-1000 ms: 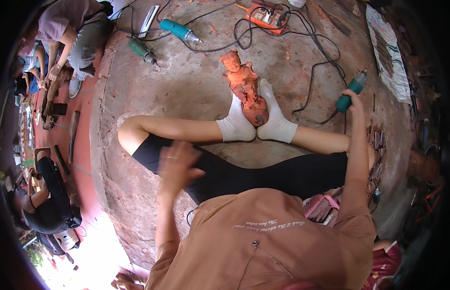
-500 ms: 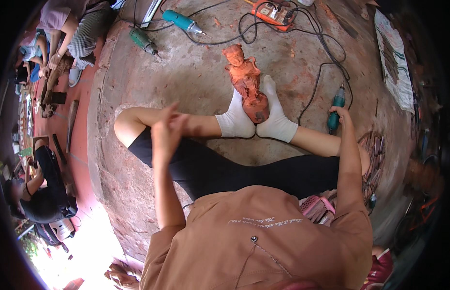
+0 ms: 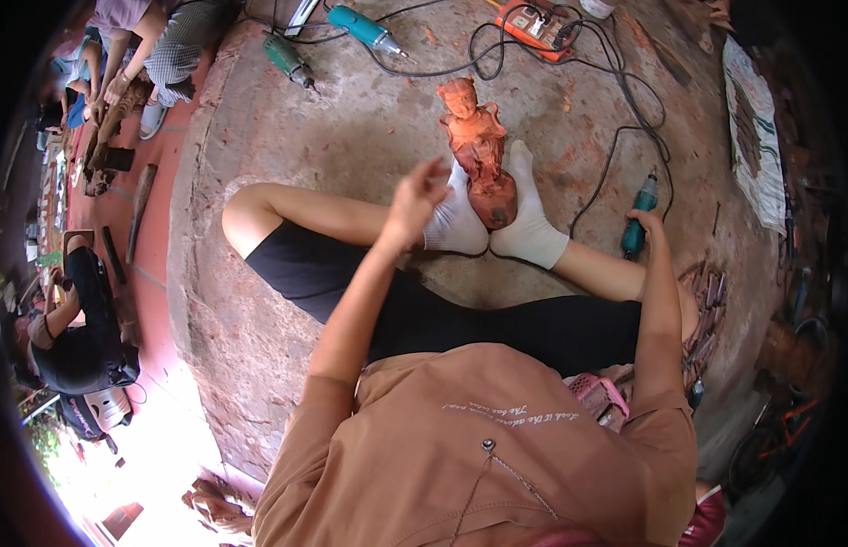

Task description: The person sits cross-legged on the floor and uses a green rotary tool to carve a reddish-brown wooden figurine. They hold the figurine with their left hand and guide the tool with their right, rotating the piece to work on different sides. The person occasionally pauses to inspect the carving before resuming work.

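A reddish carved wooden figurine (image 3: 478, 141) stands upright between my two white-socked feet, its rounded base held between the soles. My left hand (image 3: 417, 199) is in the air just left of the figurine, over the left sock (image 3: 456, 226). Its fingers are apart and it holds nothing. On the right, my right hand (image 3: 648, 221) is wrapped round the teal body of a corded rotary tool (image 3: 641, 219). The tool's metal tip points away from me, and its black cord runs up from there.
Farther off lie a green rotary tool (image 3: 287, 60), a teal rotary tool (image 3: 364, 32) and an orange power strip (image 3: 536, 27) among tangled black cords (image 3: 615, 73). A white sack (image 3: 755, 137) lies far right. By my right thigh is a pink basket (image 3: 599, 399). Other people sit at left.
My left hand has moved right and forward, from over my left shin to beside the figurine. My right hand keeps hold of the rotary tool. The whole view has shifted slightly.
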`<state>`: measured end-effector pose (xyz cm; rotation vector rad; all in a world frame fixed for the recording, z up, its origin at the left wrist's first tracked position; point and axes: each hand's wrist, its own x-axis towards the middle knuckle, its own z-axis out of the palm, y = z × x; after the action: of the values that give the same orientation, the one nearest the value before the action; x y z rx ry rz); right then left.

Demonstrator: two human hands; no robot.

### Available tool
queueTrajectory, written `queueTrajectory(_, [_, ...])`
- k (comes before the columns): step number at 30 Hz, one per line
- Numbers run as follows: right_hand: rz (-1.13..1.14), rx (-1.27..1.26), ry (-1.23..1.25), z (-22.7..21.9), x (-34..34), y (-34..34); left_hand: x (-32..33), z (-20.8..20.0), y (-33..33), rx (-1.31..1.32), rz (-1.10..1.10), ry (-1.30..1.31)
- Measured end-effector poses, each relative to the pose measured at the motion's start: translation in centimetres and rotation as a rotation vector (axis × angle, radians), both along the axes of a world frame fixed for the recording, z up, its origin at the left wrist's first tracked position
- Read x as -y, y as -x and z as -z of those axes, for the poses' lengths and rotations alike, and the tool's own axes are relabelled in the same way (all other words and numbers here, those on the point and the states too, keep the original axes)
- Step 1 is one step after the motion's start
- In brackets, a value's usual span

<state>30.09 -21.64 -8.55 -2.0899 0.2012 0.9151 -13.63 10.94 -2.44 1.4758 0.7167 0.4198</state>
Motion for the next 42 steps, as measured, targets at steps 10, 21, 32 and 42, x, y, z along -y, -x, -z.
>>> queueTrajectory(10, [0.119, 0.022, -0.328, -3.3, 0.5, 2.0, -11.5, -9.6, -8.0, 0.066, -0.049, -0.219])
queueTrajectory(21, [-0.093, 0.587, 0.213, -0.8, -4.0, 1.4, -8.7, -8.4, -13.1, -0.416, 0.166, -0.956])
queueTrajectory(32, [-0.424, 1.425, 0.355, -2.7, -4.1, 0.2, -6.9, -10.0, -11.6, -0.674, -0.059, -0.899])
queueTrajectory(42, [-0.508, 0.155, -0.525, -4.8, -17.9, 20.7, -9.8, -7.7, 0.5, 0.166, -0.051, -0.257])
